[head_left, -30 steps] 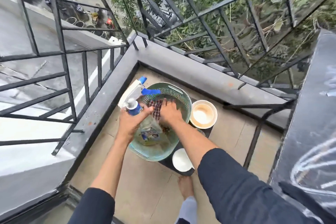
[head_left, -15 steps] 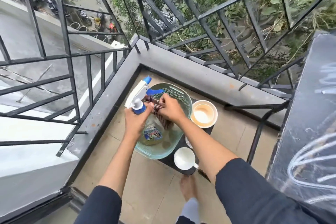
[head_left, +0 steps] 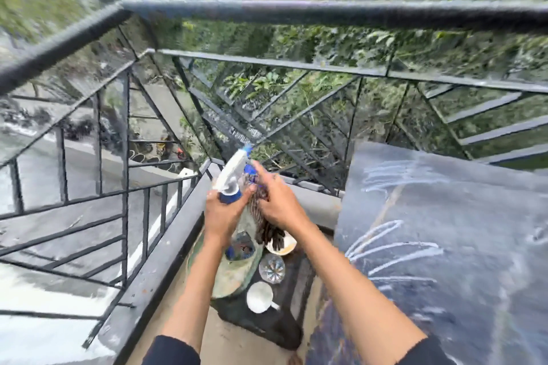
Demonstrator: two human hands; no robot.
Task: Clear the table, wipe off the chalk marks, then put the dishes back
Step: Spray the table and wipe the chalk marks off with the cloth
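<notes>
White plastic and a blue nozzle top the spray bottle, held upright at the centre of the view. The left hand wraps round its neck just under the blue collar. The right hand has its fingers curled round a dark checked cloth, which hangs down beside the bottle; its fingertips lie close to the trigger. Blur hides whether they touch it. Held side by side like this, the two are probably ready for wetting the cloth or the slate.

The table fills three to five o'clock, its dark top bare of dishes and scrawled with pale chalk marks, so the wiping is not yet begun. The dishes wait on the floor at six o'clock on a dark board: a bowl, a glass dish and a white cup. They are set there, likely, to keep them off the spray. A green basket stands just beside them at seven o'clock.

Half a second ago both hands were low over the basket. Now bottle and cloth are lifted well above it, and the view has swung up to take in the railing and more of the table.
</notes>
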